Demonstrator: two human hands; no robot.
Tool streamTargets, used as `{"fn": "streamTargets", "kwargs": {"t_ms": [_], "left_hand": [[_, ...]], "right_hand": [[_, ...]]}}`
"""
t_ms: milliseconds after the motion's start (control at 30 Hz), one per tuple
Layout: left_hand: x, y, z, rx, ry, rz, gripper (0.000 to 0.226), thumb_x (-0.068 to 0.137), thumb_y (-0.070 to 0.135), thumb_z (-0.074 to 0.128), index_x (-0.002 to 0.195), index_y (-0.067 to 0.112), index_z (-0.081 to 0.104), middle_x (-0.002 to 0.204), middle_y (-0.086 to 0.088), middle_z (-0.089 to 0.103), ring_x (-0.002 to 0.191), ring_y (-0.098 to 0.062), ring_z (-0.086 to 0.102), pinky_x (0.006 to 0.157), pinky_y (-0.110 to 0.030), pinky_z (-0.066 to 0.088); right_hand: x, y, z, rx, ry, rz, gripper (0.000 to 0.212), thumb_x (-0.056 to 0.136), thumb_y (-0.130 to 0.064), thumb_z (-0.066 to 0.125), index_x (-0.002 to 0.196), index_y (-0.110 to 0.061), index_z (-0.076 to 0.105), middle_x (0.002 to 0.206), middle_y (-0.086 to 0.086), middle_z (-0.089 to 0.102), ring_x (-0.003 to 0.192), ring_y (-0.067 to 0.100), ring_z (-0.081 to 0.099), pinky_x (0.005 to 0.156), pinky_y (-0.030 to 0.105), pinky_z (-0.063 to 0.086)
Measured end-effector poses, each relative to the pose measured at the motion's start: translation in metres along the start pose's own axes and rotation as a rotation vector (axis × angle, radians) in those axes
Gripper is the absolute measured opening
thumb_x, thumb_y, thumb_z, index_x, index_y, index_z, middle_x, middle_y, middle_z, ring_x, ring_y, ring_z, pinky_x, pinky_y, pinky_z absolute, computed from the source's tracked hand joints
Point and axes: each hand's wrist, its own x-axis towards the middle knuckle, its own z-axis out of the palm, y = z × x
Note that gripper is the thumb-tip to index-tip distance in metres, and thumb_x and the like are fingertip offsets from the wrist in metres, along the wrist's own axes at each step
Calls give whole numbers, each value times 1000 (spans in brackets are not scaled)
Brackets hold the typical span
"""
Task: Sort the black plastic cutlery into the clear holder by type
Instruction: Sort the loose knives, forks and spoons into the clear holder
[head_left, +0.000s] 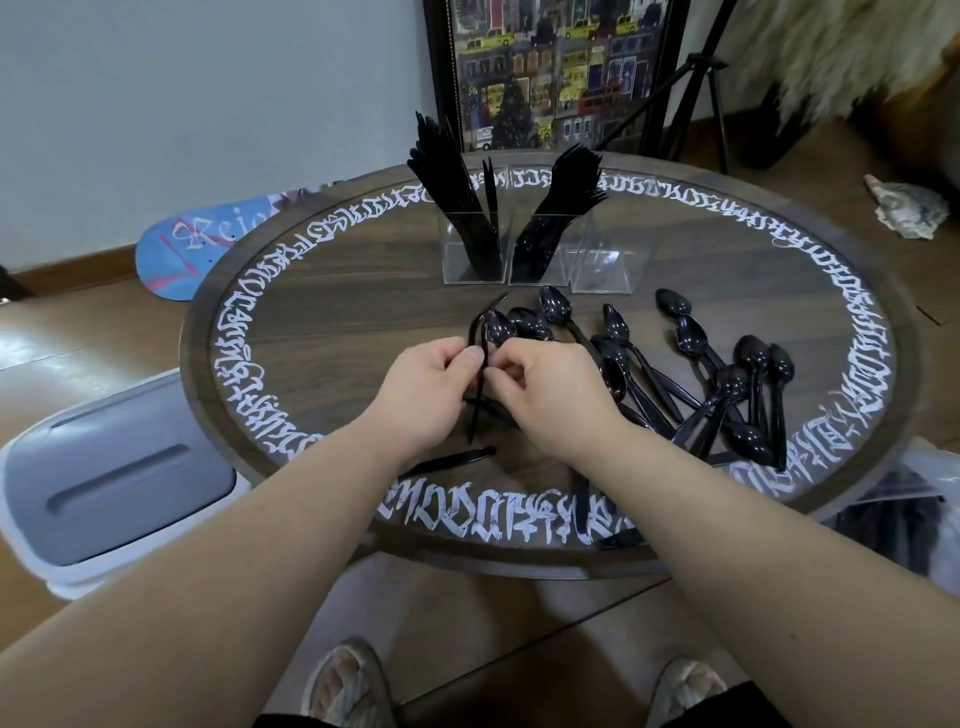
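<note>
1. On the round table (322, 291) I see the clear holder (535, 254): knives (447, 171) upright in its left compartment, forks (566, 192) in the middle, the right one bare.
2. Loose spoons (691, 374) lie to the right, bowls mostly pointing away.
3. My left hand (421, 395) and right hand (550, 389) pinch a few cutlery handles (480, 364), held roughly upright.

Both forearms converge; left grip (431, 387) and right grip (540, 384) curled.

Bare forearms, no sleeves; striped slippers (347, 686), black shorts (727, 712).
</note>
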Motion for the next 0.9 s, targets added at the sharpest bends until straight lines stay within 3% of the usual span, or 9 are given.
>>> {"fn": "streamTargets", "kwargs": {"t_ms": [167,267,367,600,767,900], "left_hand": [[1,-1,-2,285,29,97,34,99,21,45,67,27,53,59,11,50,58,-5,45,52,-17,32],[1,-3,-8,330,39,68,24,99,22,47,79,24,60,68,8,60,61,-1,55,51,-10,35],[1,-8,-19,455,86,36,22,100,28,45,89,16,60,69,1,60,64,-12,57,54,-23,37],[-2,-22,-56,631,267,53,29,101,28,40,97,7,59,85,-8,61,82,-25,51,69,-31,32],[-12,-28,-76,632,340,11,25,102,26,38,92,10,56,83,-8,58,81,-26,50,69,-32,33],[-18,-35,-81,626,338,-17,26,102,27,38,94,10,56,79,-5,57,79,-26,51,68,-32,33]], "right_hand": [[-1,4,-1,20,-122,-89,19,92,-12,53,105,-13,68,102,2,63,93,17,57,85,31,44],[-2,8,-3,-7,-142,-83,18,90,-13,59,104,-14,71,105,1,61,95,15,56,88,27,43],[-2,16,-2,-152,-189,-58,17,90,-18,59,102,-15,71,101,1,62,95,18,58,88,29,45],[-6,19,7,-333,-299,7,31,91,-32,58,119,-19,61,111,2,58,106,21,53,92,35,45],[-4,8,12,-288,-257,34,19,87,-23,58,104,-18,63,98,-2,54,95,19,54,83,33,47],[-6,-8,20,-181,-297,-97,11,85,-19,61,96,-18,63,97,-2,58,94,19,56,87,34,45]]}}
